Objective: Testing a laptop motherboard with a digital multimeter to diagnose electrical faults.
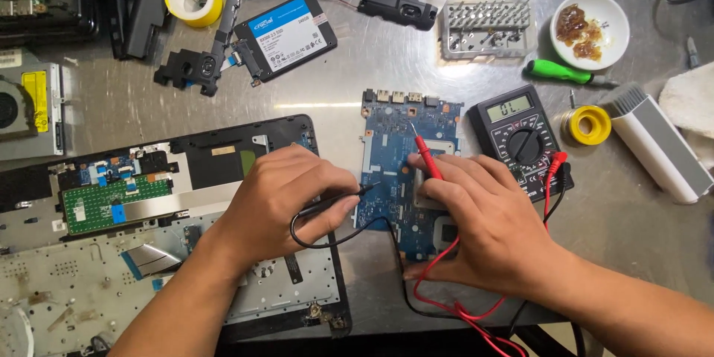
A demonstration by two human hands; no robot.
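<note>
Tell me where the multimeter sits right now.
In the head view the multimeter lies right of centre on the metal table, just right of the blue circuit board and left of the yellow solder spool.

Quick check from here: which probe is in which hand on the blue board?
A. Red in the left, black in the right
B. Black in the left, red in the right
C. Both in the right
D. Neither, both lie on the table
B: the left hand holds the black probe and the right hand holds the red probe, both tips on the blue board.
</note>
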